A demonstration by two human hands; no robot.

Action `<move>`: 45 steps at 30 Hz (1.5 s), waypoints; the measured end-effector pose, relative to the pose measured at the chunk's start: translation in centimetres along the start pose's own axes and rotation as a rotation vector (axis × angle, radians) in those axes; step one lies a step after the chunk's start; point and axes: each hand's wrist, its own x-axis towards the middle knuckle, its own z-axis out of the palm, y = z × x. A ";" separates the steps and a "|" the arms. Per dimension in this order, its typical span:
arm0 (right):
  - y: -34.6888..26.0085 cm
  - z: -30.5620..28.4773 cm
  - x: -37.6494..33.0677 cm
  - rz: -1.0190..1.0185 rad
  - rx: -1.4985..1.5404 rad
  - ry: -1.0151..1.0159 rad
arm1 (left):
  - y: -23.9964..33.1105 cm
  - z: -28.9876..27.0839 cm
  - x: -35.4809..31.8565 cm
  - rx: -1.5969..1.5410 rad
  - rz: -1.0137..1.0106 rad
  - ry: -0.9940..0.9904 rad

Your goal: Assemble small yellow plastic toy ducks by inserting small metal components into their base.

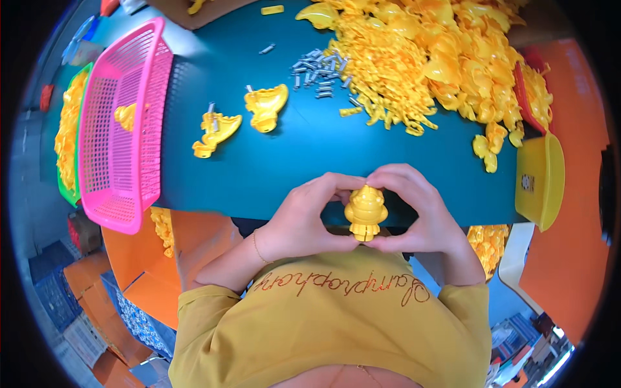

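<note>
Both hands, left [299,220] and right [414,210], pinch the toy [366,212] over the worktop [272,168] edge; a loose grip could drop it.

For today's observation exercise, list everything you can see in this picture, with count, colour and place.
toy figure: one, yellow, held between both hands at the table's near edge
half-shell toy parts: two, yellow, on the table, left of centre
heap of toy parts: many, yellow, far right
small pins: a cluster, grey, beside the heap
table: one, teal
basket: one, pink, left, holding one yellow part
bin: one, yellow, right edge
left hand: on the figure
right hand: on the figure
</note>
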 end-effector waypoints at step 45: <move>1.4 0.3 0.6 0.078 0.354 -0.133 | -0.2 0.0 0.2 0.174 0.172 0.000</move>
